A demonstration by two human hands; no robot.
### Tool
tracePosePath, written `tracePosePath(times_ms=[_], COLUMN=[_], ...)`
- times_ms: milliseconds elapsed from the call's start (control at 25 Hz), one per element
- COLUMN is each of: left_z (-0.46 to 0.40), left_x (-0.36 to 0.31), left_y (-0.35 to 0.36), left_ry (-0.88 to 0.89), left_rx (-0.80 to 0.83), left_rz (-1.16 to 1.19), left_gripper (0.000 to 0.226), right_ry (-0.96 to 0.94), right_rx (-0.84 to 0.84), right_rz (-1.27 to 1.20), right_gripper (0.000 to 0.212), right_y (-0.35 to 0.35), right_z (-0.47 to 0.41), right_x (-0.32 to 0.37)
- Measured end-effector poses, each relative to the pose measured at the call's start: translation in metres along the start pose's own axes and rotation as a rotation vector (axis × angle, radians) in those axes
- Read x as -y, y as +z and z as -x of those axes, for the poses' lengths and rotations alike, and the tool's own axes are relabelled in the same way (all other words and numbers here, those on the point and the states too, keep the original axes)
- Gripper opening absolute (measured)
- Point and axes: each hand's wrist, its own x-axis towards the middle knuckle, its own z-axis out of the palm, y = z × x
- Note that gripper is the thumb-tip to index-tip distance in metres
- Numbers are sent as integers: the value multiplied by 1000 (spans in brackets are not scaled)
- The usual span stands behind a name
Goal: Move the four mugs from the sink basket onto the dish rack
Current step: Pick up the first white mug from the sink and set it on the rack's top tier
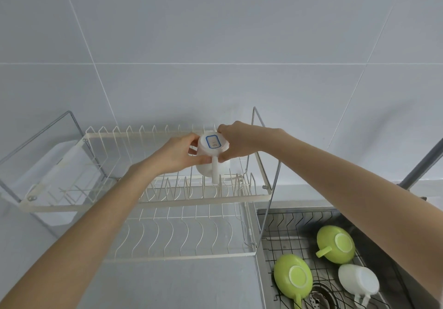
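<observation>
I hold a white mug (pixel 212 151) upside down over the upper tier of the cream wire dish rack (pixel 167 203), its handle toward me and a blue-edged label on its base. My left hand (pixel 178 153) grips its left side and my right hand (pixel 236 142) its right side. Three mugs lie upside down in the wire sink basket (pixel 287 234) at the lower right: a green mug (pixel 335 244) at the back, another green mug (pixel 293 277) in front left, and a white mug (pixel 358 282) at the right.
The rack has a lower tier (pixel 182 234) of curved wires. A white plastic tray (pixel 55 165) sits at the rack's left end. A grey pipe (pixel 422 165) slants at the right. The sink drain (pixel 321 296) lies under the basket. A tiled wall stands behind.
</observation>
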Motion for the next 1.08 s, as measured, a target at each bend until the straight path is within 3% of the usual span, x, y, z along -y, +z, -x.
tracePosePath(times_ms=[400, 560, 840, 1080], left_z=[-2, 0, 25, 68], left_x=[6, 3, -30, -85], left_y=[2, -3, -24, -18], left_ry=[-30, -14, 108, 196], left_rx=[57, 67, -71, -212], left_rz=[-49, -55, -565, -662], left_gripper=[57, 65, 53, 53], right_ry=[-17, -16, -88, -101], right_rx=[47, 50, -42, -190], right_rz=[-16, -4, 45, 39], right_gripper=[51, 59, 67, 61], right_y=[8, 6, -18, -20], right_z=[-6, -4, 42, 107], right_x=[-1, -2, -8, -27])
